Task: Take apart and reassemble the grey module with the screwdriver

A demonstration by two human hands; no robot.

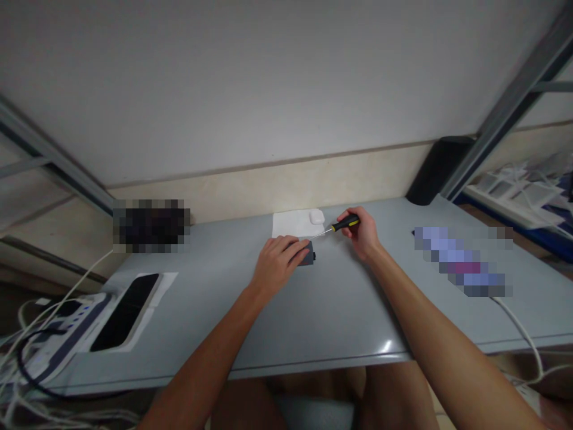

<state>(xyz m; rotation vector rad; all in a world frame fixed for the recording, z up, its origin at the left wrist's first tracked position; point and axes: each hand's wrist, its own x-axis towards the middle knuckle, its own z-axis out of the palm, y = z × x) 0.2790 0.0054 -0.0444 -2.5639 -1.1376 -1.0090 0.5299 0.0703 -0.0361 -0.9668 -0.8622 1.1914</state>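
Note:
A small dark grey box [307, 255] with a black knob-like part on its right side rests on the grey desk. My left hand [278, 261] is closed over it, covering its left part. My right hand [363, 233] grips a black and yellow screwdriver [347, 223], whose metal shaft points left. The tip is near the top of the box beside my left fingers; whether it touches is too small to tell. Behind the box lie a white sheet [290, 224] and a small white case [317, 217].
A black phone [128, 310] lies on the grey desk [313, 328] at the left, near a power strip [74, 340] with cables. A dark cylinder [436, 170] stands at the back right. Blurred items sit at both sides, one with a white cable [519, 325].

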